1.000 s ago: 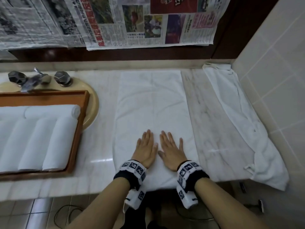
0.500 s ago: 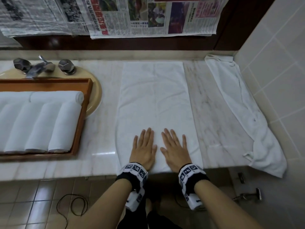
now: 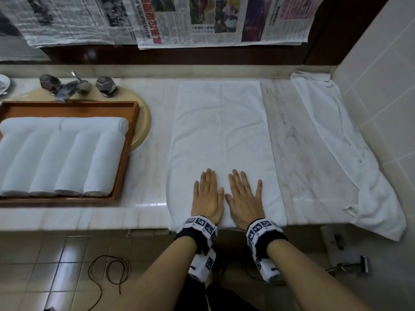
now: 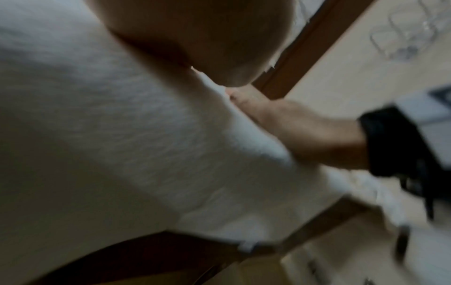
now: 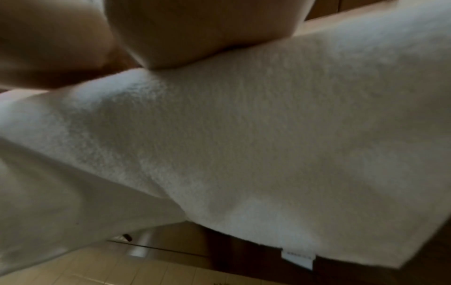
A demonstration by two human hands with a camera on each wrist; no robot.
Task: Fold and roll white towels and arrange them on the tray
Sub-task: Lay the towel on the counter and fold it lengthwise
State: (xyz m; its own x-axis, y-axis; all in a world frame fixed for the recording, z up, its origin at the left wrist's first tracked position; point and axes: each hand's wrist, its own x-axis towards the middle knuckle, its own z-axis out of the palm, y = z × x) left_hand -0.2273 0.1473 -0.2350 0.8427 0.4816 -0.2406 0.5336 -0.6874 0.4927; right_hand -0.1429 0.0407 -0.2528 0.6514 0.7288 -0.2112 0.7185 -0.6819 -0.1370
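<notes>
A white towel (image 3: 221, 135) lies folded into a long strip on the marble counter, its near end draped over the front edge (image 5: 244, 144). My left hand (image 3: 207, 194) and right hand (image 3: 243, 196) lie flat side by side on its near end, fingers straight. The left wrist view shows the towel (image 4: 109, 144) close up with the right hand (image 4: 305, 131) beside it. A wooden tray (image 3: 125, 153) on the left holds several rolled white towels (image 3: 67, 162).
A crumpled white towel (image 3: 343, 144) lies along the tiled right wall and hangs over the counter edge. A tap (image 3: 76, 86) and beige basin (image 3: 143, 122) sit behind the tray. Newspapers (image 3: 202, 21) hang at the back. A black cable (image 3: 110, 272) lies on the floor.
Both flat hands have slid toward me along the towel to its near end by the counter edge. The head view has tilted down, showing more floor.
</notes>
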